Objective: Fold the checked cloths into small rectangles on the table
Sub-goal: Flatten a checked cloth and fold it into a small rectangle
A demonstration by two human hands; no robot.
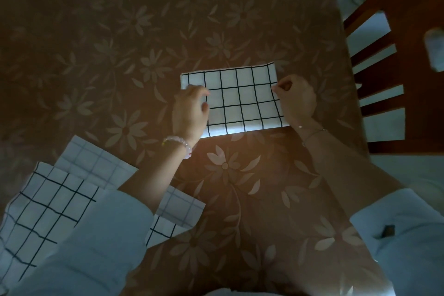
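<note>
- While the light was dim, a folded checked cloth (240,101) lay flat near the middle of the brown flowered table (120,31).
- Its long side ran from left to right, and its right end sat a little farther from the person than its left end.
- The left hand (189,113) held the cloth's left edge, with the fingers curled and the thumb resting on top.
- The right hand (296,101) pinched the right edge between thumb and fingertip, with the other fingers tucked in.
- A bead bracelet (179,145) sat on the left wrist and a thin chain (312,131) on the right wrist.
- More checked cloths lay in a loose pile (48,199) at the near left, partly under the left sleeve (96,235); there may have been three, but it was too dark to count.
- A wooden chair (396,67) stood just beside the table's right side.
</note>
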